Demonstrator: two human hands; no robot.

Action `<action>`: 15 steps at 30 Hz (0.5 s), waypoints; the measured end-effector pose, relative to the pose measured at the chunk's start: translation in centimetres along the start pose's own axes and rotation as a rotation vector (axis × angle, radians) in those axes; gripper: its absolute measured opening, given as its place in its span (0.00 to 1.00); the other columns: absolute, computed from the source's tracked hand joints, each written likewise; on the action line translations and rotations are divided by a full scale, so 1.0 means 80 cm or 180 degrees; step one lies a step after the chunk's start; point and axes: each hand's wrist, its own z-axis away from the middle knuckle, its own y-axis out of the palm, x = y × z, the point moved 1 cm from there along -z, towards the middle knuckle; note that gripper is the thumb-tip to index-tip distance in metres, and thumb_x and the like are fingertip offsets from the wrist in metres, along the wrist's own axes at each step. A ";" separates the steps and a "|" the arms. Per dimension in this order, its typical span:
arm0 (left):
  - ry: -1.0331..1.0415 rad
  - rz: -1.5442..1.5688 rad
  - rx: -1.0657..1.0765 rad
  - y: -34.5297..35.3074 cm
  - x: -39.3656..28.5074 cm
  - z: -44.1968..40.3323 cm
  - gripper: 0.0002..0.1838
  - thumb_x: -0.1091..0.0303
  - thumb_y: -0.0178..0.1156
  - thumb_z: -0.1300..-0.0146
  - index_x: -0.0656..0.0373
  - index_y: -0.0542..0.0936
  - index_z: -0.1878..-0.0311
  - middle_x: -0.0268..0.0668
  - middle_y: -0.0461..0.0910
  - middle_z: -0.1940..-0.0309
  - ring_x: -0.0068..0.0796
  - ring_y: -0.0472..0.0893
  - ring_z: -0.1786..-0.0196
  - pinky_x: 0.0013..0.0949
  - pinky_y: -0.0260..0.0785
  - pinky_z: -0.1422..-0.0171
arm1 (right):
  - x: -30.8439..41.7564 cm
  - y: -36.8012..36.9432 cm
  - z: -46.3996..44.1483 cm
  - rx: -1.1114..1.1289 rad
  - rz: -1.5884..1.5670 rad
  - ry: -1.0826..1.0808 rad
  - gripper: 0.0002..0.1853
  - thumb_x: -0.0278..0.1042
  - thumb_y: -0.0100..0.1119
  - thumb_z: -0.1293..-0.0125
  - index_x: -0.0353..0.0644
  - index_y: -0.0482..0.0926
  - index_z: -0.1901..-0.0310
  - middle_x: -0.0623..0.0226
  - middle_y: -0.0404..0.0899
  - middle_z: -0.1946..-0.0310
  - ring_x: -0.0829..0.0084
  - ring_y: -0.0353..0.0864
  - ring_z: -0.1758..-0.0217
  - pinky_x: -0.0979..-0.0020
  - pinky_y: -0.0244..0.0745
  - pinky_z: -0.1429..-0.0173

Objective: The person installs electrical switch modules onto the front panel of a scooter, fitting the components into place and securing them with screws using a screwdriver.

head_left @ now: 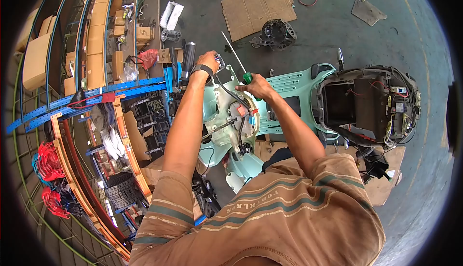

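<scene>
A mint-green scooter with its front panels off stands below me. Its front frame [226,116] shows bare cables and connectors. My left hand [207,62], with a dark watch on the wrist, is closed around a dark handlebar switch housing [220,63] near the black grip [189,56]. In my right hand [259,87] is a screwdriver [247,78] with a green handle, its long metal blade slanting up and to the left, away from the scooter's body. The tip touches nothing that I can make out. To the right lies the open seat compartment [340,104] with exposed wiring.
Blue-framed shelves [87,99] with boxes and parts line the left side. On the floor ahead lie a cardboard sheet [258,6], a round black part [277,33] and a grey flat piece [369,10]. More cardboard [383,189] lies at the lower right.
</scene>
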 end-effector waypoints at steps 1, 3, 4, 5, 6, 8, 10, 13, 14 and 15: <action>0.0019 0.0181 0.0176 0.006 0.007 -0.006 0.24 0.65 0.64 0.39 0.62 0.77 0.40 0.54 0.82 0.48 0.50 0.81 0.43 0.40 0.71 0.38 | -0.006 0.006 -0.008 0.0171 -0.0253 -0.0075 0.29 0.49 0.75 0.49 0.38 0.81 0.50 0.53 0.85 0.56 0.57 0.84 0.50 0.64 0.73 0.42; 0.0132 0.0366 0.0289 0.024 0.024 -0.026 0.23 0.64 0.64 0.38 0.64 0.78 0.41 0.54 0.82 0.48 0.48 0.81 0.44 0.39 0.72 0.39 | -0.021 0.017 -0.018 0.0329 -0.0517 -0.0146 0.28 0.45 0.76 0.49 0.37 0.80 0.50 0.54 0.85 0.55 0.59 0.83 0.50 0.66 0.74 0.44; 0.0226 0.0568 0.0396 0.033 0.032 -0.034 0.23 0.63 0.64 0.38 0.65 0.78 0.42 0.53 0.82 0.49 0.46 0.82 0.45 0.38 0.72 0.39 | -0.028 0.023 -0.020 0.0165 -0.0626 -0.0197 0.27 0.42 0.75 0.50 0.37 0.80 0.50 0.54 0.85 0.56 0.59 0.83 0.51 0.65 0.74 0.44; 0.0236 0.0561 0.0406 0.030 0.026 -0.032 0.23 0.63 0.64 0.38 0.65 0.78 0.42 0.53 0.82 0.49 0.46 0.82 0.45 0.38 0.72 0.39 | -0.026 0.025 -0.014 0.0002 -0.0736 -0.0245 0.26 0.39 0.75 0.50 0.37 0.80 0.50 0.54 0.85 0.57 0.59 0.83 0.52 0.63 0.74 0.45; 0.0169 0.0671 0.0455 0.027 0.021 -0.029 0.23 0.62 0.65 0.39 0.65 0.79 0.43 0.54 0.83 0.50 0.47 0.82 0.45 0.39 0.72 0.39 | -0.026 0.024 -0.008 -0.0161 -0.0699 -0.0302 0.25 0.38 0.73 0.50 0.37 0.80 0.51 0.54 0.85 0.59 0.59 0.83 0.53 0.63 0.75 0.46; 0.0149 0.0887 0.0552 0.023 0.014 -0.025 0.26 0.60 0.67 0.41 0.68 0.79 0.43 0.55 0.83 0.52 0.45 0.83 0.48 0.39 0.72 0.41 | -0.022 0.024 0.000 -0.0244 -0.0637 -0.0321 0.24 0.38 0.73 0.50 0.37 0.79 0.52 0.54 0.85 0.59 0.58 0.83 0.53 0.63 0.75 0.46; 0.0296 0.0771 0.0543 0.018 0.013 -0.027 0.26 0.60 0.67 0.41 0.68 0.79 0.43 0.54 0.83 0.52 0.45 0.83 0.48 0.39 0.72 0.41 | -0.017 0.019 0.008 -0.0325 -0.0513 -0.0378 0.23 0.39 0.73 0.50 0.38 0.79 0.54 0.54 0.84 0.61 0.57 0.84 0.55 0.62 0.76 0.47; 0.0299 0.0610 0.0511 0.023 0.014 -0.030 0.24 0.61 0.67 0.41 0.67 0.80 0.45 0.54 0.84 0.53 0.45 0.83 0.48 0.40 0.72 0.41 | -0.012 0.017 0.018 -0.0451 -0.0532 -0.0370 0.24 0.40 0.74 0.50 0.37 0.79 0.54 0.54 0.85 0.61 0.57 0.84 0.55 0.62 0.76 0.48; 0.0295 0.0538 0.0530 0.028 0.019 -0.031 0.23 0.61 0.67 0.42 0.67 0.81 0.46 0.53 0.84 0.53 0.46 0.83 0.48 0.40 0.72 0.41 | -0.008 0.016 0.021 -0.0461 -0.0534 -0.0375 0.24 0.40 0.74 0.50 0.37 0.79 0.54 0.54 0.85 0.61 0.57 0.84 0.55 0.62 0.76 0.48; 0.0294 0.0466 0.0548 0.031 0.024 -0.034 0.22 0.61 0.67 0.42 0.66 0.82 0.47 0.53 0.84 0.54 0.46 0.83 0.48 0.40 0.72 0.41 | -0.005 0.014 0.024 -0.0484 -0.0524 -0.0415 0.25 0.40 0.75 0.50 0.37 0.79 0.53 0.54 0.85 0.60 0.57 0.84 0.55 0.62 0.76 0.48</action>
